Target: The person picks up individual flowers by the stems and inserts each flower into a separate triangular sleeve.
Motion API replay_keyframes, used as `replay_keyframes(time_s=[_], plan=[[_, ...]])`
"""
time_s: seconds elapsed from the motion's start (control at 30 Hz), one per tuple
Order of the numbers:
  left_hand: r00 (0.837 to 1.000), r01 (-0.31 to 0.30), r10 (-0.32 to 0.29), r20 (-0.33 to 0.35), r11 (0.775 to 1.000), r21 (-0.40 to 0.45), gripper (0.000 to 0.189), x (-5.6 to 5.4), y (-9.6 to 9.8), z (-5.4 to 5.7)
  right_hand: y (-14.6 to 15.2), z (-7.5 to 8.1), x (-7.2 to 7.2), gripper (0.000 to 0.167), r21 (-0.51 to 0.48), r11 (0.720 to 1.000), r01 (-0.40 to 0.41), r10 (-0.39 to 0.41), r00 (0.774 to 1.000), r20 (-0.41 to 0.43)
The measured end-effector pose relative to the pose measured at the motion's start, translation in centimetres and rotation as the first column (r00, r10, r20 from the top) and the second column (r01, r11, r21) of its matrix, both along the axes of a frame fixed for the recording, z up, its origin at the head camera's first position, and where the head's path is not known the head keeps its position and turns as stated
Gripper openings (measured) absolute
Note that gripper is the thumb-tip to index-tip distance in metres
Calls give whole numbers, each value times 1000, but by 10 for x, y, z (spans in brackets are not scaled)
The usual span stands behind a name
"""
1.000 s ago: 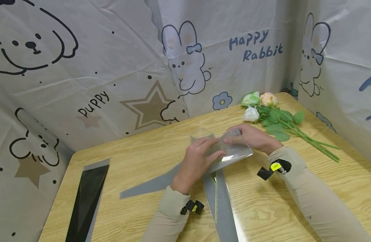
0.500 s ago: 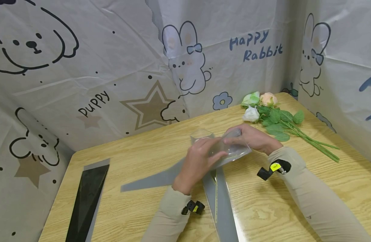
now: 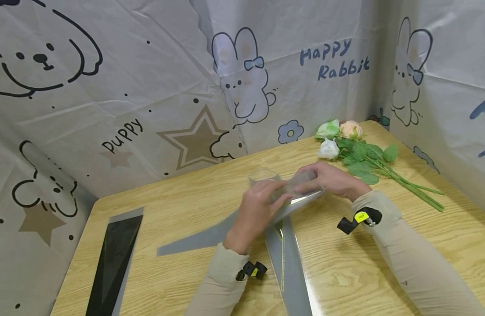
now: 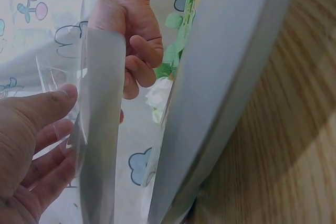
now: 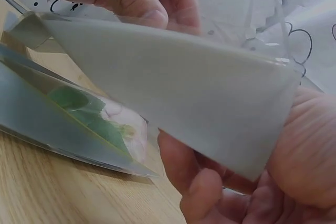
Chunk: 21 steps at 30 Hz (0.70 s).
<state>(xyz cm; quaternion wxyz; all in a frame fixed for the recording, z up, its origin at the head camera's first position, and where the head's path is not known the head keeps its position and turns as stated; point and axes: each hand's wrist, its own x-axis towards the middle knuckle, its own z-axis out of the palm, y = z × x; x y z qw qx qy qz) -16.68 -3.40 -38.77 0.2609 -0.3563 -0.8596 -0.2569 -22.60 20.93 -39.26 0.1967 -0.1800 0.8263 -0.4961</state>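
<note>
Both hands hold a flower sleeve, clear plastic on one side and grey on the other, lifted at its wide end. My left hand pinches its clear film between thumb and fingers, also seen in the left wrist view, where the sleeve stands on edge. My right hand grips the wide end from the far right, fingers curled round the film in the right wrist view. Beneath lies a second grey sleeve with a pale pink flower and green leaves inside.
A black sleeve with grey edges lies at the table's left. At the back right are loose artificial roses, green, peach and white, their stems pointing toward the right. Printed cloth walls border the wooden table.
The wide end of the held sleeve has shifted slightly, its clear film flexing and folding down near my right hand. Both hands stay in nearly the same place.
</note>
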Motion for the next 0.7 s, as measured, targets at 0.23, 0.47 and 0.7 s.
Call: replay_keyframes(time_s=[0.23,0.47,0.7], plan=[[1000,16,-16,-5,1000,5,28,0,0,1,-2,4,1,40,33,999,27,-28,999,42],[999,26,-26,-29,1000,5,27,1,0,2,-1,5,2,33,58,997,43,-41,999,-28],[999,24,-24,-36,1000,-4,26,0,0,3,2,5,0,36,14,999,40,-41,998,45]])
